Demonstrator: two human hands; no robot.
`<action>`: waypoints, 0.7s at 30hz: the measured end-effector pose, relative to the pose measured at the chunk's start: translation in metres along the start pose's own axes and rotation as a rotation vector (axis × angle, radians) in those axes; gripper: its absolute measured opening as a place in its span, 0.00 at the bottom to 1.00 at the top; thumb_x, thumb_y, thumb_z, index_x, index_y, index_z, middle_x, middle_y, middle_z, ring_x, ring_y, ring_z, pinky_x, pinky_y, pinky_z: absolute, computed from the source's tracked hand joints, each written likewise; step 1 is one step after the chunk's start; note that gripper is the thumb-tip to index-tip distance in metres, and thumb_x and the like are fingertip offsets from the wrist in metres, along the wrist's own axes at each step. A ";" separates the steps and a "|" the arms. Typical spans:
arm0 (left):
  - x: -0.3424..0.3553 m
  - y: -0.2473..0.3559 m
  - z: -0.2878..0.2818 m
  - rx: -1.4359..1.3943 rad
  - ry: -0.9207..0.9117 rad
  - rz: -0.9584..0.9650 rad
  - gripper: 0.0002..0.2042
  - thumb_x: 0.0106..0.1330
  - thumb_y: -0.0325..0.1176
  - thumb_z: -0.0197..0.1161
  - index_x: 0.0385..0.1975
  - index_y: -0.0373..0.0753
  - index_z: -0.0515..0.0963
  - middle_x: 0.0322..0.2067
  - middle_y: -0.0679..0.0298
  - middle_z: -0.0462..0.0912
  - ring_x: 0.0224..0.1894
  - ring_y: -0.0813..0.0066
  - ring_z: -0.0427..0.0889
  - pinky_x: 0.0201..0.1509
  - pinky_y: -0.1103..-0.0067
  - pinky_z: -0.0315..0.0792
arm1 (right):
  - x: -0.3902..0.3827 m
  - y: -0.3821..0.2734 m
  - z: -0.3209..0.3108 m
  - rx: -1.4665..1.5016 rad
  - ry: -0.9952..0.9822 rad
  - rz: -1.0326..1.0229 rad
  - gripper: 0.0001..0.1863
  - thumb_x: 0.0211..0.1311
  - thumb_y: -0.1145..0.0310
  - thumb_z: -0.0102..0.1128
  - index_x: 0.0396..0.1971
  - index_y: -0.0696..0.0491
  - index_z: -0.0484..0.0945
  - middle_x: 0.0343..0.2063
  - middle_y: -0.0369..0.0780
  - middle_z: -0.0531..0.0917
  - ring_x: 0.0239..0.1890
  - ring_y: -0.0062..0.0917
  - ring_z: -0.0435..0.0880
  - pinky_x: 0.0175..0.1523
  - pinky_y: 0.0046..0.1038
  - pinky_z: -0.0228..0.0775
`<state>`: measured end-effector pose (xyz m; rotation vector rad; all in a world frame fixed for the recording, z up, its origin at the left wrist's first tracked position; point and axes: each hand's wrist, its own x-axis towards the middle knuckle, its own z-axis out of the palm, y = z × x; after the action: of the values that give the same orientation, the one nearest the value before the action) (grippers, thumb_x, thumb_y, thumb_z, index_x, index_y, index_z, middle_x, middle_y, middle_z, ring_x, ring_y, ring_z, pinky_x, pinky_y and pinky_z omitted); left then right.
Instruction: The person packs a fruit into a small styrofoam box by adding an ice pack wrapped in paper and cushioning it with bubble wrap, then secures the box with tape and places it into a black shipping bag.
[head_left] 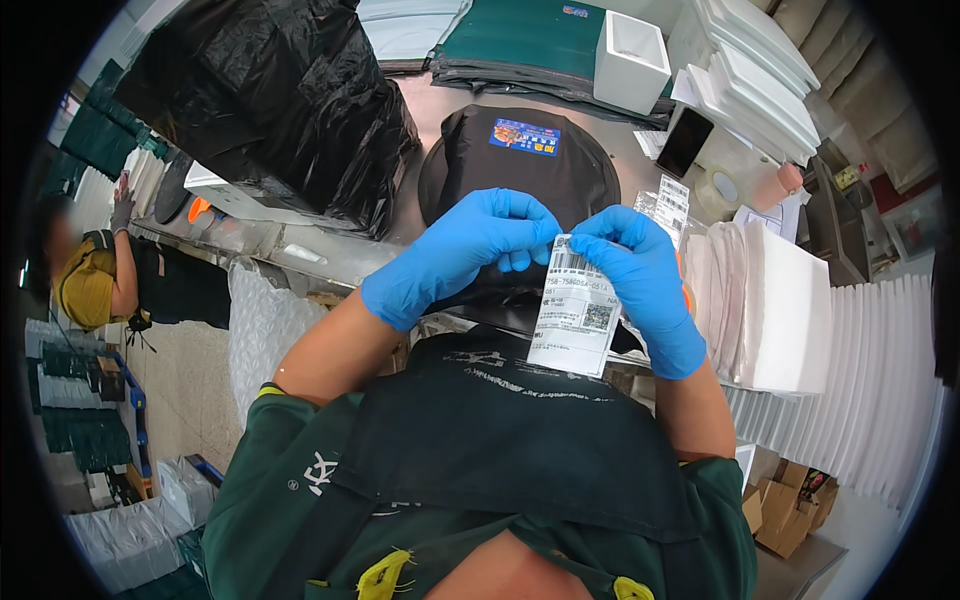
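A white shipping label (565, 335) with printed lines and a square code hangs in front of my chest. My right hand (648, 290), in a blue glove, pinches its top edge. My left hand (460, 250), also blue-gloved, has its fingertips pinched together at the label's upper left corner. Just beyond both hands, a rounded package in black plastic (465, 150) rests on the metal table (430, 100). It bears a small blue and yellow sticker (525, 138). My hands and the label cover the package's near part.
A tall black-bagged stack (270, 110) stands left. Behind are flat green bags (520, 45) and a white foam box (632, 62). To the right lie a phone (685, 142), a tape roll (716, 190) and white foam sheets (790, 300). A person (85, 275) works far left.
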<state>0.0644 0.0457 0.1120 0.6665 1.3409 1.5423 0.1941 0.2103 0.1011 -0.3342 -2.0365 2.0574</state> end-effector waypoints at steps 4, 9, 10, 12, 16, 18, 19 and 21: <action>0.003 -0.005 -0.005 -0.032 -0.046 0.008 0.06 0.62 0.32 0.63 0.32 0.36 0.78 0.24 0.69 0.77 0.22 0.88 0.67 0.25 0.90 0.60 | 0.000 -0.001 0.003 -0.001 -0.001 0.005 0.04 0.57 0.75 0.62 0.31 0.58 0.78 0.26 0.35 0.81 0.30 0.14 0.78 0.37 0.17 0.71; 0.005 -0.011 -0.007 -0.118 -0.078 -0.002 0.05 0.63 0.32 0.61 0.32 0.37 0.78 0.24 0.71 0.75 0.24 0.89 0.67 0.26 0.91 0.59 | 0.002 -0.003 0.007 -0.024 0.003 0.006 0.04 0.57 0.76 0.61 0.32 0.58 0.78 0.27 0.36 0.81 0.31 0.15 0.78 0.38 0.18 0.71; 0.006 -0.013 -0.007 -0.137 -0.093 -0.012 0.05 0.64 0.32 0.60 0.33 0.37 0.77 0.24 0.71 0.75 0.24 0.89 0.67 0.26 0.90 0.59 | 0.001 -0.006 0.009 -0.039 0.001 -0.005 0.04 0.57 0.76 0.60 0.32 0.58 0.78 0.28 0.36 0.81 0.31 0.15 0.79 0.39 0.18 0.72; 0.007 -0.021 -0.009 -0.244 -0.159 -0.027 0.06 0.66 0.32 0.58 0.35 0.37 0.77 0.25 0.70 0.75 0.23 0.89 0.66 0.26 0.90 0.60 | 0.001 -0.005 0.012 -0.047 0.005 -0.042 0.04 0.57 0.76 0.61 0.33 0.58 0.79 0.30 0.36 0.81 0.33 0.17 0.79 0.41 0.19 0.72; 0.007 -0.031 -0.009 -0.556 -0.249 -0.075 0.08 0.69 0.33 0.52 0.38 0.36 0.75 0.27 0.69 0.75 0.23 0.88 0.66 0.26 0.90 0.62 | 0.006 -0.002 0.025 -0.316 0.111 -0.431 0.10 0.51 0.77 0.65 0.36 0.54 0.80 0.35 0.37 0.82 0.44 0.28 0.78 0.49 0.26 0.71; 0.008 -0.034 -0.013 -0.678 -0.290 -0.078 0.10 0.70 0.33 0.50 0.40 0.35 0.75 0.28 0.69 0.76 0.23 0.87 0.69 0.26 0.90 0.65 | 0.010 -0.004 0.028 -0.481 0.085 -0.639 0.15 0.46 0.77 0.67 0.37 0.50 0.81 0.40 0.39 0.81 0.54 0.37 0.73 0.56 0.31 0.67; 0.006 -0.033 -0.015 -0.712 -0.284 -0.084 0.10 0.70 0.33 0.50 0.40 0.35 0.75 0.28 0.69 0.76 0.24 0.87 0.69 0.26 0.89 0.66 | 0.011 -0.005 0.026 -0.593 0.064 -0.712 0.14 0.46 0.78 0.67 0.36 0.51 0.81 0.40 0.39 0.81 0.54 0.36 0.73 0.57 0.31 0.66; 0.002 -0.033 -0.018 -0.782 -0.270 -0.094 0.10 0.70 0.34 0.50 0.40 0.36 0.75 0.28 0.69 0.76 0.24 0.86 0.71 0.26 0.89 0.67 | 0.014 -0.009 0.023 -0.818 0.018 -0.856 0.12 0.46 0.79 0.66 0.34 0.52 0.81 0.41 0.39 0.81 0.54 0.35 0.74 0.57 0.31 0.66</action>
<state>0.0583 0.0379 0.0762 0.2885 0.4837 1.6606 0.1736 0.1933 0.1106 0.3541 -2.3217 0.6963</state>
